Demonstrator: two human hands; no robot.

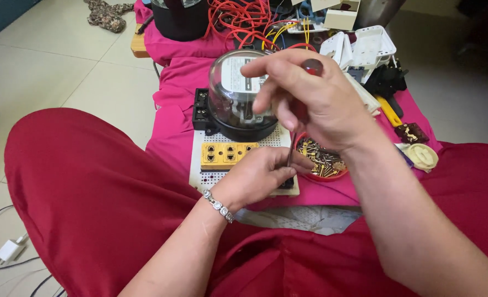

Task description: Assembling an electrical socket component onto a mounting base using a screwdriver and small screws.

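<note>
Where the red-trousered knees frame the work, the left hand [260, 176], braceleted at the wrist, rests on the near edge of the white perforated mounting board [200, 165], fingers curled together around the screwdriver's thin shaft [290, 154], apparently to steady its tip on a dark fitting at the board's near right corner. Above it the right hand [310, 102] clamps the screwdriver's dark red handle [312, 67], fingers wrapped for turning, shaft near upright. Item: yellow multi-socket outlet [228, 154], fixed flat on the board, just left of the left hand. Item: red dish of brass screws [323, 159], beside the board, within reach. Item: glass-domed electricity meter [235, 91], mounted behind the outlet. Beyond, on the pink cloth [172, 104]: red and yellow wires [244, 19], white plastic casings [365, 47].
</note>
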